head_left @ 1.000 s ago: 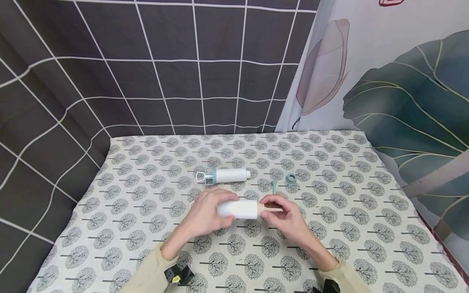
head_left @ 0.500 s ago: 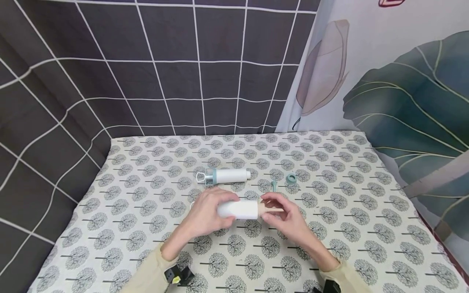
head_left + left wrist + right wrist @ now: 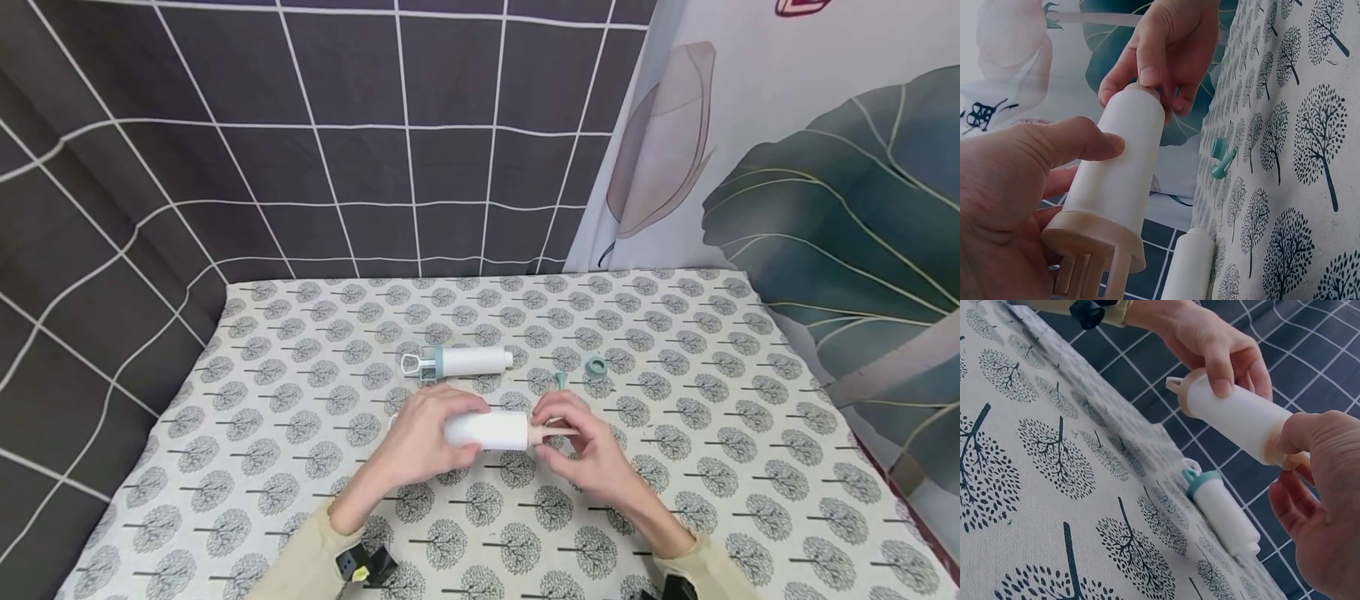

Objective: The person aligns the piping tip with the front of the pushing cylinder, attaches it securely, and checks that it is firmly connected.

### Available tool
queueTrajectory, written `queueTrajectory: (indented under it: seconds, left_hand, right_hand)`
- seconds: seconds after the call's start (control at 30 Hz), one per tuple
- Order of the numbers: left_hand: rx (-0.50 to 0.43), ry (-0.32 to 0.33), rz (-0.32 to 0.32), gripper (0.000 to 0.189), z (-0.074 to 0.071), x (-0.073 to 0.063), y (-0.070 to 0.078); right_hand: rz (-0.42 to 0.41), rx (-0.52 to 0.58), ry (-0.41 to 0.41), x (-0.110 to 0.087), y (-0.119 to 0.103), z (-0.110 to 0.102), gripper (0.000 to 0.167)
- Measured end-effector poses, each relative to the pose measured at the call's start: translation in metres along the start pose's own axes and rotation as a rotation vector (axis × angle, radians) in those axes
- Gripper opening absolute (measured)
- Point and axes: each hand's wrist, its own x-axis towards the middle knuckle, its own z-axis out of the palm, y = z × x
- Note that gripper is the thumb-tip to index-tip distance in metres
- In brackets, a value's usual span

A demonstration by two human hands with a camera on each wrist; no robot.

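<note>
My left hand (image 3: 429,429) grips a white plastic syringe (image 3: 498,430) with beige end parts, like a piping syringe, held level above the cloth. In the left wrist view, the thumb lies along the white barrel (image 3: 1119,169), above a beige slotted frame (image 3: 1094,240). At the other end, my right hand (image 3: 583,442) pinches the beige nozzle (image 3: 558,431) between thumb and fingers. Part of the nozzle's collar is hidden by the fingertips. A light loop handle (image 3: 1174,384) sticks out beyond my left hand in the right wrist view.
Behind the hands lies a second white syringe (image 3: 474,361) with a teal collar and loop handle. To its right are a small teal nozzle (image 3: 561,380) and a teal ring cap (image 3: 596,367). A tree-print cloth (image 3: 675,500) covers the table; a dark checked curtain (image 3: 337,167) hangs behind.
My right hand's fingers shift their hold around the beige nozzle, with the knuckles rising slightly and covering more of the teal nozzle behind. The left hand and syringe stay almost still.
</note>
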Motion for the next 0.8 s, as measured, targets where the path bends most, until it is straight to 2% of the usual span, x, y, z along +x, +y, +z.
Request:
queueTrajectory:
  seconds: [0.37, 0.6, 0.8]
  left_hand:
    - [0.001, 0.0, -0.003, 0.046, 0.0002, -0.0001, -0.0008]
    - [0.007, 0.004, 0.015, 0.045, 0.0015, 0.0, -0.0023]
    - [0.012, -0.008, 0.005, 0.045, 0.0004, -0.0003, -0.0006]
  right_hand:
    - [0.016, 0.0, 0.013, -0.0015, 0.0031, 0.0022, 0.042]
    - [0.063, 0.001, 0.036, -0.0032, 0.0014, 0.0022, 0.04]
    - [0.094, -0.027, 0.043, -0.0043, -0.0004, 0.0015, 0.04]
